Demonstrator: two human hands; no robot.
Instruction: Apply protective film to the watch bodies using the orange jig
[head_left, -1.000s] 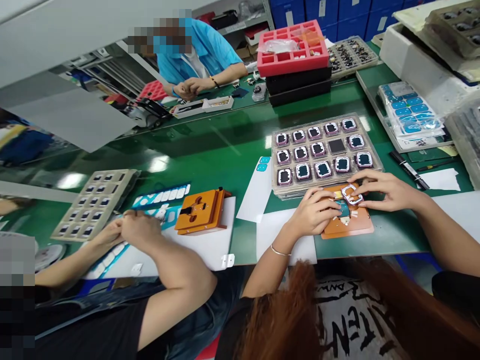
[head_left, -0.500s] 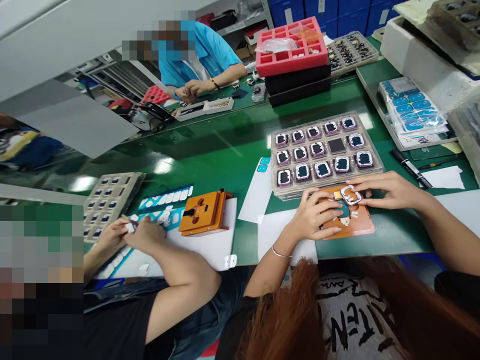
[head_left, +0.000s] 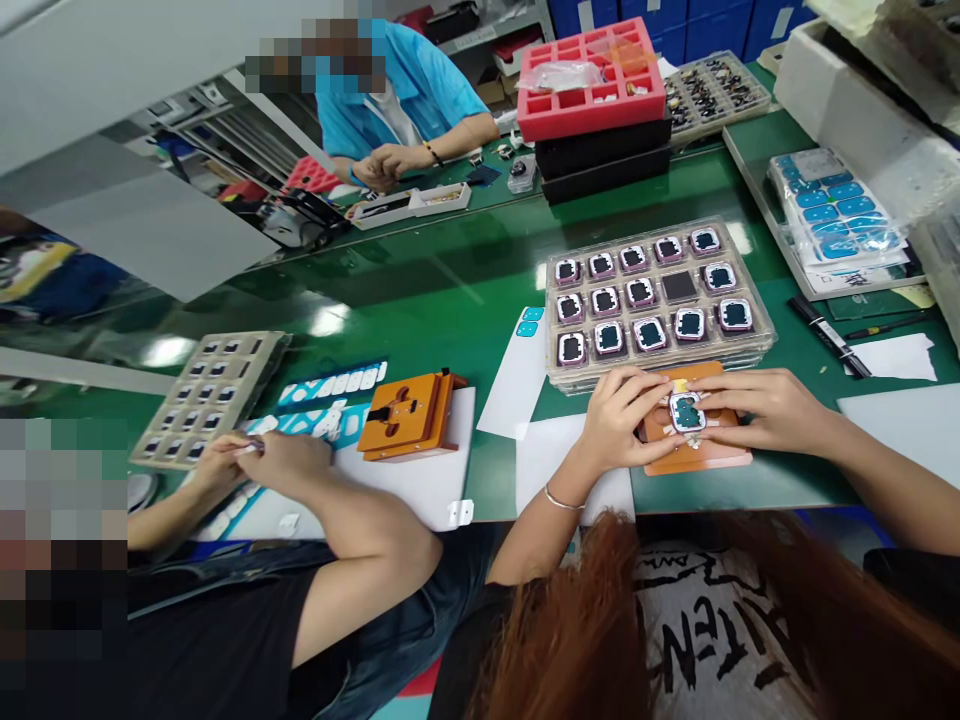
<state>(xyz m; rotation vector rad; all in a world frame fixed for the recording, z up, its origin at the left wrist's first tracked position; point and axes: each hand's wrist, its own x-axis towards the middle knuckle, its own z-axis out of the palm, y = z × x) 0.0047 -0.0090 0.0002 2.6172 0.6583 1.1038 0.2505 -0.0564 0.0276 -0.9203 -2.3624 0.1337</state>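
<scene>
Lowest in the frame, the person's left hand and right hand meet over an orange jig at the lower right of centre, on the green bench. Between them sits a small square frame part with a dark teal face, lying on the jig. The fingertips of both hands close narrowly on its opposite edges, pressing rather than lifting; neither hand holds anything else. To seat such a part well, pressure looks best kept even on both sides, with the frame flat and square to the jig so that no corner rides up.

Just beyond the jig, touching its far edge, lies a clear tray of similar framed parts in rows, one pocket holding a plain dark piece. To the right lie a black pen and sheets of blue stickers.

At lower left a co-worker's hands work over a strip of blue labels, near a second orange jig and a grey tray. Farthest, at the top, stands a red foam tray on black ones, and another person in a blue shirt sits across the bench.
</scene>
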